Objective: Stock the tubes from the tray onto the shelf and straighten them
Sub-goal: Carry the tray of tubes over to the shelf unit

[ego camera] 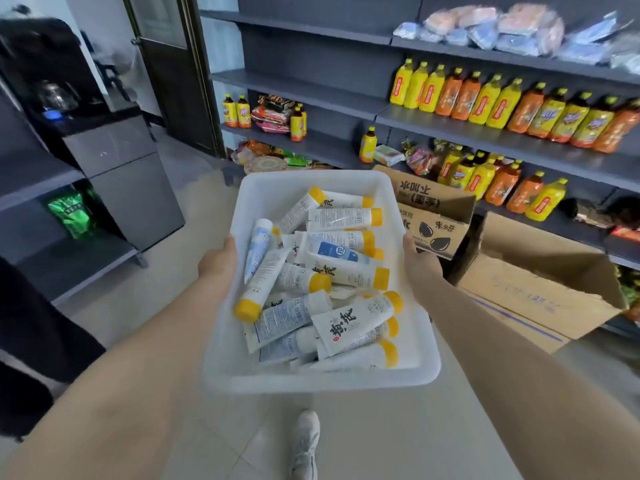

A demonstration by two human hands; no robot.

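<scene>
You carry a white plastic tray (322, 377) down a shop aisle, holding it level in front of you at about waist height. Your left hand (218, 261) grasps the tray's left rim, thumb on top; your right hand (420, 261) grasps the right rim the same way. The fingers of both hands are hidden under the tray.

The tubes (349, 270) are all in the tray, heaped loosely and crossing one another at every angle. Most are white with yellow caps, and a few have pale blue labels and white caps.

The grey shelf (311, 93) runs along your right. One bay stands mostly bare on its upper boards. The next bay holds rows of yellow and orange bottles (491, 102), with soft wrapped packets (502, 26) on the board above them.

Two open cardboard boxes sit on the floor (381, 438) against the shelf, a printed one (436, 216) just beyond your right hand and a larger plain one (540, 292) beside your right forearm. One white shoe (306, 441) shows below the tray.
</scene>
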